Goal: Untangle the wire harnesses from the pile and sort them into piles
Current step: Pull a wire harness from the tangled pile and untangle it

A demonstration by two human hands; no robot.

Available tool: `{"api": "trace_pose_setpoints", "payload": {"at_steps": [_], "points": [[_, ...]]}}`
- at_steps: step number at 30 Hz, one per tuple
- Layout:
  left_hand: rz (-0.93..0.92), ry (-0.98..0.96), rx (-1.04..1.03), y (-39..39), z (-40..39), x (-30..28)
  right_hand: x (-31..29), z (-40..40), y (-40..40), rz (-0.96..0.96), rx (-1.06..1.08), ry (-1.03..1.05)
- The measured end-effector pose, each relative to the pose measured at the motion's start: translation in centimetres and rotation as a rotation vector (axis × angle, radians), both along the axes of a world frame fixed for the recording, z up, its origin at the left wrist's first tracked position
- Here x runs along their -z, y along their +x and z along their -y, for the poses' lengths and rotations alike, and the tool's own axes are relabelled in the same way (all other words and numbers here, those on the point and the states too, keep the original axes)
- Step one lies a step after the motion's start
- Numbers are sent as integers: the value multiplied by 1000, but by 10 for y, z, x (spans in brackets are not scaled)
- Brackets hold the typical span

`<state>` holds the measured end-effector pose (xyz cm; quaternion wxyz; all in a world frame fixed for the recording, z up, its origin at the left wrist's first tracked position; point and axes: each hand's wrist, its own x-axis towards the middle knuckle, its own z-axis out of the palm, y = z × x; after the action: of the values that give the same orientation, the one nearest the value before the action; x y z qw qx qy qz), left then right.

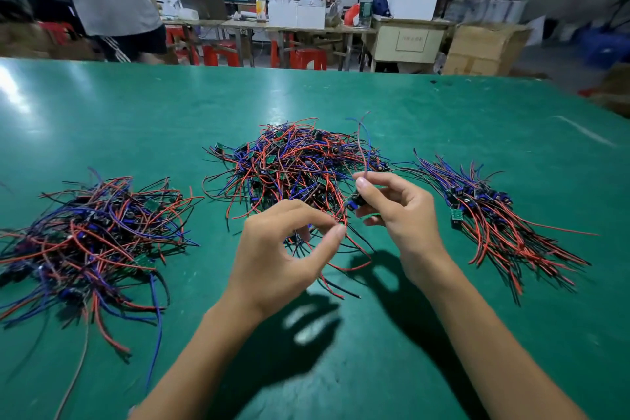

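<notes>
1. We had our right hand [395,211] pinching one wire harness [354,201] by its small board, raised just in front of the middle pile [293,164] on the green counter [136,119].
2. Our left hand [283,249] pinched its red lead; we judged a hard pull might snag strands trailing into the tangle and drag them along.
3. The sorted pile [494,211] lay well right; a careless drop could re-tangle it.
4. The left pile [92,232] looked loose enough to catch stray ends.

two bare forearms and hands, left hand [283,249] and right hand [402,211], short plain nails, no sleeves.
</notes>
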<state>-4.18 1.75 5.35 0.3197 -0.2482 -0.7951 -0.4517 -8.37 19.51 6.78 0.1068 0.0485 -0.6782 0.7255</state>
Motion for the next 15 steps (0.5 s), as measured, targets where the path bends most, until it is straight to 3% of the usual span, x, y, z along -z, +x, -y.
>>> {"api": "trace_pose_setpoints", "payload": {"at_steps": [3, 7, 11, 15], "points": [[104, 88, -113, -3, -3, 1, -3, 0, 2, 24, -63, -26], [438, 385, 31, -6, -1, 1, -5, 5, 6, -6, -97, -13], [592, 434, 165, -7, 4, -2, -4, 10, 9, -30, -82, -18], [621, 445, 206, -5, 6, -5, -4, 11, 9, 24, -108, -63]]}}
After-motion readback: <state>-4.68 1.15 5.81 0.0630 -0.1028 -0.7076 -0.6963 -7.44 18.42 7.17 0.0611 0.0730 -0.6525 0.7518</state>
